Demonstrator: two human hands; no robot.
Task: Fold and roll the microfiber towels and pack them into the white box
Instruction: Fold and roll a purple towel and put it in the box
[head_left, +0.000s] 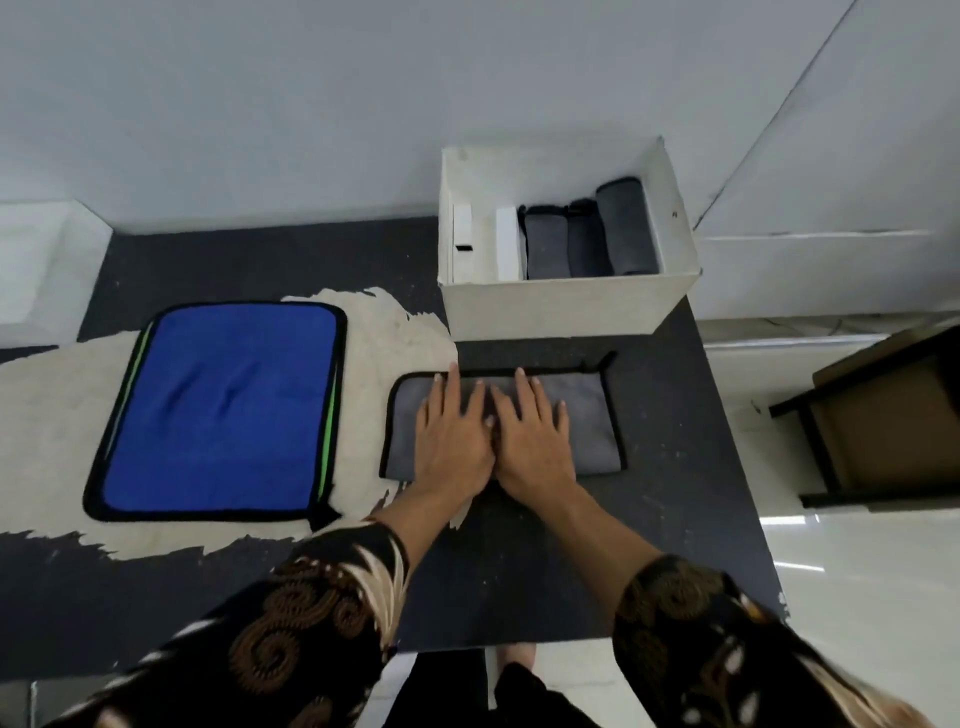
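On my feed, the grey towel (582, 415) was mid-grey with a black hem. The blue towel (223, 410) was royal blue, bound in black, with bright green stripes along both long sides. The box (556, 309) was off-white, and the rolled towels (587, 244) in it were dark grey. The tabletop (519, 571) was charcoal with a ragged cream patch (52, 415). The sleeves (291, 634) were black, patterned with brown spirals and cream plumes.

A plain pale grey wall (311, 104) rises beyond the left hand (452, 441). Below it lies a dark tabletop (519, 571), worn to a pale patch (384, 343) on its left. Right of the right hand (535, 441), glossy white floor tiles (857, 597) reflect light beside a black-framed brown piece of furniture (883, 431).
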